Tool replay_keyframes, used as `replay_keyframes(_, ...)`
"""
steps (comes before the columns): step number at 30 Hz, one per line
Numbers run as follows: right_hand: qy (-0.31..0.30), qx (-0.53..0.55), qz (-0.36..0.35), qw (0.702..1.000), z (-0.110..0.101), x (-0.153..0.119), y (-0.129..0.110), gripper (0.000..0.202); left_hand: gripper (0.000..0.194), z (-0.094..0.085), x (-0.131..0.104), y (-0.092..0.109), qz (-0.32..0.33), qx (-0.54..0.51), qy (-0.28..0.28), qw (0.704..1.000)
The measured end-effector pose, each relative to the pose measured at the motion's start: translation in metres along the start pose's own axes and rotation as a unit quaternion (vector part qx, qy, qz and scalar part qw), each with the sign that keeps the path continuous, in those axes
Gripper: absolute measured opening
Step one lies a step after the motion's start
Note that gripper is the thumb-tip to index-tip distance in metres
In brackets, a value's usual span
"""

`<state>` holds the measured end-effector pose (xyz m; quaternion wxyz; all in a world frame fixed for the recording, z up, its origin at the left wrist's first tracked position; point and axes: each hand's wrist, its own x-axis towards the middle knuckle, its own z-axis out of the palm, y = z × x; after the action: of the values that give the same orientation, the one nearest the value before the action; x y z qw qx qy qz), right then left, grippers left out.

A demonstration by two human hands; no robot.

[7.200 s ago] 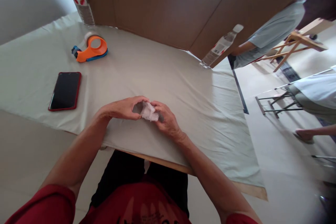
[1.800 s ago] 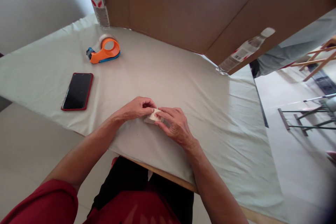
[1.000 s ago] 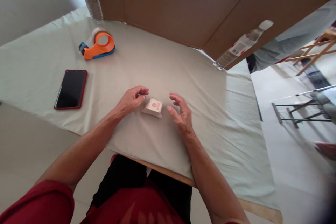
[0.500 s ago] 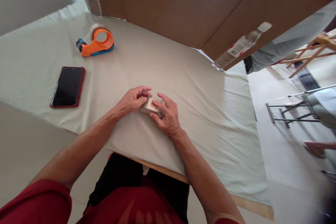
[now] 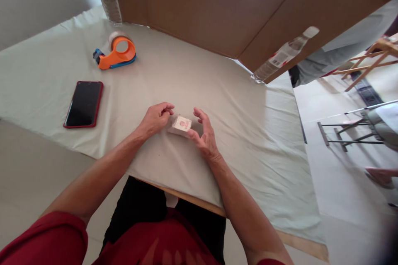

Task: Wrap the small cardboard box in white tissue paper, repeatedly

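A small white block with red print point(image 5: 182, 124), seemingly in clear wrapping, lies on the cloth between my hands. To its left is my left hand point(image 5: 155, 119), fingers curled in and thumb against them; whether anything thin is pinched there is hidden. My right hand point(image 5: 205, 136) is open on the other side, its thumb and fingers spread apart. The right thumb tip is at the block's right corner, touching or very close to it.
A phone in a red case point(image 5: 83, 104) lies at the left, with an orange tape dispenser point(image 5: 118, 54) behind it. Plastic bottles point(image 5: 284, 54) stand against a brown cardboard panel point(image 5: 199, 8). The pale tablecloth point(image 5: 255, 145) reaches the table edge; folding chairs are at the right.
My right hand has come off the block's top and spread to the right, baring the red print. My left hand has drawn slightly left, away from the block.
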<state>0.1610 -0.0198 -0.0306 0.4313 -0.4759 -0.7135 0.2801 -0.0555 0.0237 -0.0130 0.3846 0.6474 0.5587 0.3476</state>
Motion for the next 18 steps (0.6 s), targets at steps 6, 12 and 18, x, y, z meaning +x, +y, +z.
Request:
replay_keyframes(6, 0.149, 0.113, 0.103, 0.977, 0.003, 0.005, 0.014, 0.055, 0.045, 0.005, 0.001, -0.007, 0.118, 0.227, 0.045, 0.966)
replay_keyframes(12, 0.17, 0.047, 0.105, 0.979, 0.005, 0.01, 0.035, 0.043, 0.058, 0.014, -0.008, -0.004, 0.085, 0.324, -0.004, 0.942)
replay_keyframes(18, 0.068, -0.165, 0.012, 0.984, 0.002, -0.008, 0.043, 0.05, 0.058, 0.01, -0.04, -0.004, 0.08, 0.371, -0.027, 0.925)
